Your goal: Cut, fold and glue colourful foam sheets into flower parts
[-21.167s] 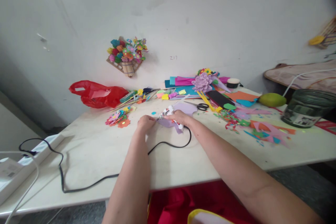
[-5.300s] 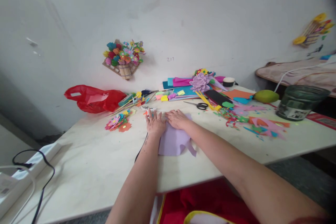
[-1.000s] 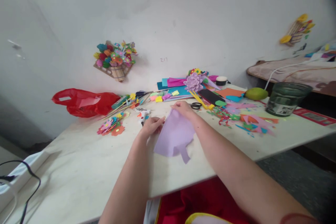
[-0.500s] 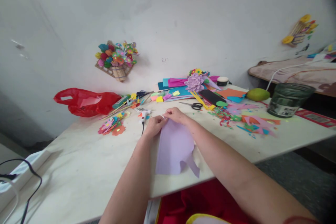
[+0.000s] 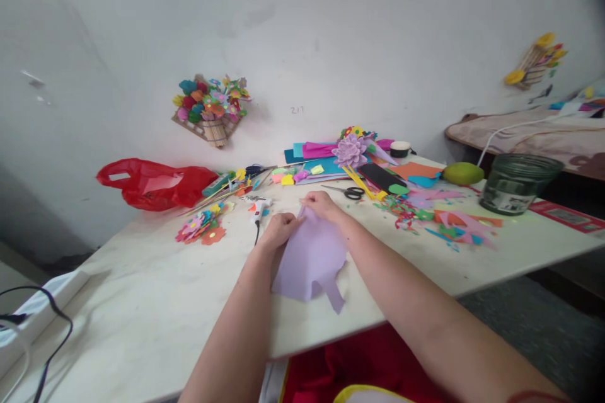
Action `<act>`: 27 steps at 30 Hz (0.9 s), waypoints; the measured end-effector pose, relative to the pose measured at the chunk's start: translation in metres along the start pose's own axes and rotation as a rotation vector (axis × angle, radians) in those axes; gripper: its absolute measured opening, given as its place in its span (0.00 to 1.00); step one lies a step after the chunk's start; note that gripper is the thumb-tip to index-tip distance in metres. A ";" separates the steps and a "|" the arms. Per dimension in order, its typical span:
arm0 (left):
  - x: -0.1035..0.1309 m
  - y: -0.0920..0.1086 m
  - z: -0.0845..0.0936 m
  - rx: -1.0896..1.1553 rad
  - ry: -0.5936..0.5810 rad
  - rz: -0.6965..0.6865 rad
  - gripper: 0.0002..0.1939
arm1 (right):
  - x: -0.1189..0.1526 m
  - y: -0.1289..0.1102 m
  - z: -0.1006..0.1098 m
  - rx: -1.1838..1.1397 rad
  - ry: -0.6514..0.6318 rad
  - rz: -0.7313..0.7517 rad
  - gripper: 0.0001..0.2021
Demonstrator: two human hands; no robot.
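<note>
Lilac sheet (image 5: 312,255) centred over bench (image 5: 189,302), its twelve-o'clock tip pinched by left hand (image 5: 280,230) and right hand (image 5: 320,204). Judged early: only that tip looks gathered; body open, ragged strip (image 5: 333,295) at five. Cut flowers (image 5: 201,227), nine o'clock, seem done; glue gun (image 5: 259,210) untouched at ten.

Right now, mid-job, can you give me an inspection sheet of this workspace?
Surface: pale table, faintly marked.
Job's things: purple sheet, near edge uneven, with a strip jutting out; glue gun lying apart to its left.
Clutter: scraps and jar at right; flower cutouts and red bag at left; scissors right of the hands.
Grips: left grip on the sheet's left edge, right grip pinching its far end.
Cables: glue gun's cord near the left forearm; black cable by the power strip.
Surroundings: wall with two hung bouquets.
</note>
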State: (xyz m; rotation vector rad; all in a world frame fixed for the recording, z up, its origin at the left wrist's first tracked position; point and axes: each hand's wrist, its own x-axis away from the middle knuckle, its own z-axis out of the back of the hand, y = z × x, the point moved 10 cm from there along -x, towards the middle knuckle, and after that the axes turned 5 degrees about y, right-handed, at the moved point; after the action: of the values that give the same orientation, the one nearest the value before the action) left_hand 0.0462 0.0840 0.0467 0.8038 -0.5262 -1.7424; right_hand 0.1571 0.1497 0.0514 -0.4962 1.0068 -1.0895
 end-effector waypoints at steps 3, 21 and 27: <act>0.001 0.000 -0.003 0.000 -0.025 0.023 0.23 | -0.003 0.011 0.020 0.025 0.092 -0.060 0.13; -0.006 -0.022 0.009 -0.158 0.062 0.095 0.25 | -0.008 0.059 0.086 0.169 0.464 -0.225 0.16; -0.007 -0.032 0.027 -0.191 0.196 0.168 0.27 | -0.009 0.062 0.091 0.115 0.498 -0.206 0.17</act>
State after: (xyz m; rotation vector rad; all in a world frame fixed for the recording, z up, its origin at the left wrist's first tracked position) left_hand 0.0065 0.0992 0.0447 0.7616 -0.2824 -1.5149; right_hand 0.2653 0.1718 0.0522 -0.2385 1.3355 -1.4902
